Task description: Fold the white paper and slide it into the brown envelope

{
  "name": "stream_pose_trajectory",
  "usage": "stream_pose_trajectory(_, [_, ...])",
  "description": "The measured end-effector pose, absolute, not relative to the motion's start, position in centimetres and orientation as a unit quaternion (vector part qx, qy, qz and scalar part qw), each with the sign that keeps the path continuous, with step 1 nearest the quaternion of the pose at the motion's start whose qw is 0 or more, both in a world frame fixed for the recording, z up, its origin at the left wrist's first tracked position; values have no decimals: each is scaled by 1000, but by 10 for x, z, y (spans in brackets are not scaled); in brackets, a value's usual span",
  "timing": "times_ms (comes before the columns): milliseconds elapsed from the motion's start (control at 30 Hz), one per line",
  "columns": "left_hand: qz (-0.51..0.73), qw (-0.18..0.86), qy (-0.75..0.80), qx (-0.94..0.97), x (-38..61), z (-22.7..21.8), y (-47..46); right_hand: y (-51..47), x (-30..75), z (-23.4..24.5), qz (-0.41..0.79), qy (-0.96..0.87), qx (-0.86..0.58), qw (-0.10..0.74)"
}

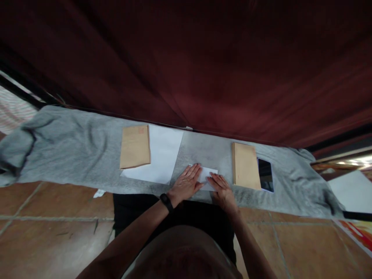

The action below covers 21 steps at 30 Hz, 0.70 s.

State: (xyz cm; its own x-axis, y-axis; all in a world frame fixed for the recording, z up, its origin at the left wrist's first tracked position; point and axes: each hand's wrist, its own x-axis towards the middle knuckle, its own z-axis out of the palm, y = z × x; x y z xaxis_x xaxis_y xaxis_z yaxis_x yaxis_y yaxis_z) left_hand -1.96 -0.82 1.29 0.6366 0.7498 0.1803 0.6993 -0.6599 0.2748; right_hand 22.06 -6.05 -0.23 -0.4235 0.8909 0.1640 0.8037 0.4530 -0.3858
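A small white sheet of paper [205,173], which looks folded, lies on the grey cloth near its front edge. My left hand [187,182] rests flat on the paper's left part, fingers stretched out, with a black band on the wrist. On the right part of the same paper lies my right hand [221,188], its fingers extended and pressing down. Larger white paper [165,151] sits to the left of my hands. Partly on top of it is a brown envelope stack [135,147]. Another stack of brown envelopes [246,166] lies to the right of my right hand.
A dark-screened phone [265,175] touches the right envelope stack. The grey cloth [72,147] covers a long narrow surface, wrinkled at the left. A dark red curtain [186,69] hangs behind it. Below are floor tiles [58,232] with a white scrap [99,193].
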Motion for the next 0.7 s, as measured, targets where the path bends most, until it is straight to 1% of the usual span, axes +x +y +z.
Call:
stream_pose_trajectory(300, [143,60,434,888,-41,9,-12,-62,223,-12,116,-833,-511,176])
stream_pose_trajectory(567, [133,56,440,886,-41,9,-14,-62,223,-13,114,-829,-517,182])
stream_pose_trajectory(700, [133,71,435,888,-43,11,-14,-61,223,-15,120,-825,-519,189])
